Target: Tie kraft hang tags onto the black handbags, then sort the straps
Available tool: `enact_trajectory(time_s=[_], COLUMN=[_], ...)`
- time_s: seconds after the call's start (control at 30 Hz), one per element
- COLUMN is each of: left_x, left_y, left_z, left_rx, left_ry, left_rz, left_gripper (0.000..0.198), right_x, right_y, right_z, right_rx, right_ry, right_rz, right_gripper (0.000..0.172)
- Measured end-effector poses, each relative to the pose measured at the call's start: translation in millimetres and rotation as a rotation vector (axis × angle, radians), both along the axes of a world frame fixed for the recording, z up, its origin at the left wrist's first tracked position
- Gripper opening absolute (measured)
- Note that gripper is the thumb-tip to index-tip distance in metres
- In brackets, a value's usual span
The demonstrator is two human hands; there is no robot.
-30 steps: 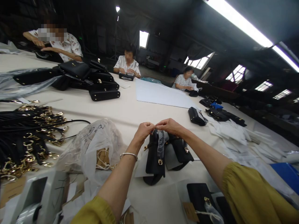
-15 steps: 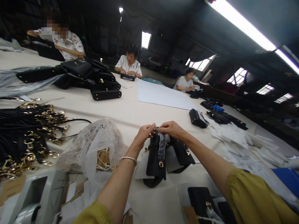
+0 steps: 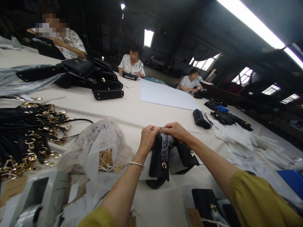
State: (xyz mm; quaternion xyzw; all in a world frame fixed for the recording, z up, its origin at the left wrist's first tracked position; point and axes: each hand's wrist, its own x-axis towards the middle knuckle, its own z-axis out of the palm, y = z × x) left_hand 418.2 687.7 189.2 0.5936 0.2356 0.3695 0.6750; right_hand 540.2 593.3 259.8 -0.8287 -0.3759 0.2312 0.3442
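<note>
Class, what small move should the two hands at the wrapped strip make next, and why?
Probably a gentle pinch by the left hand and right hand: both nearly meet at the far end of the plastic-wrapped strip on the black bag, and whatever lies between them is too small to make out, so light pressure seems safer.

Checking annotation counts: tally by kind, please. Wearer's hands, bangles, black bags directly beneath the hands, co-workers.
Hands (left hand, right hand): 2
Bangle: 1
Black bags beneath the hands: 2
Co-workers: 3
Total: 8
</note>
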Motion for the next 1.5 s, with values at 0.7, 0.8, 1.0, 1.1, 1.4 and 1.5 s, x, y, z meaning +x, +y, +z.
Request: enact_trajectory(time_s=[0.7,0.8,1.0,1.1,1.4,1.5], left_x=[-9.0,0.5,24.9,24.9,18.5,15.9], left_y=[-3.2,-6.3,-0.7,1.7,-2.9,-2.1], left_z=[-10.0,-4.0,0.0,-4.1,-16.8,-22.9], left_rx=[-0.234,-0.537,-0.997,-1.083,-0.975,-0.912], left_ry=[-0.148,-0.249,-0.304,-0.334,-0.431,-0.423], left_rz=[-0.200,-0.291,-0.193,-0.172,-0.261,-0.283], left_gripper=[0.012,0.013,0.014,0.019,0.021,0.052], right_x=[-1.3,3.6,13.0,14.5,1.2,-4.3], right_y=[0.5,-1.3,-12.2,-19.9,-32.7,-38.2], right_z=[-5.7,-8.4,-28.8,-37.9,-20.2,-21.6], right_rx=[0.035,0.030,0.045,0.084,0.419,0.413], right_ry=[0.266,0.433,0.609,0.680,0.902,0.736], right_rz=[-0.204,-0.246,-0.364,-0.398,-0.323,-0.286], right_gripper=[0.015,0.022,0.027,0.027,0.025,0.038])
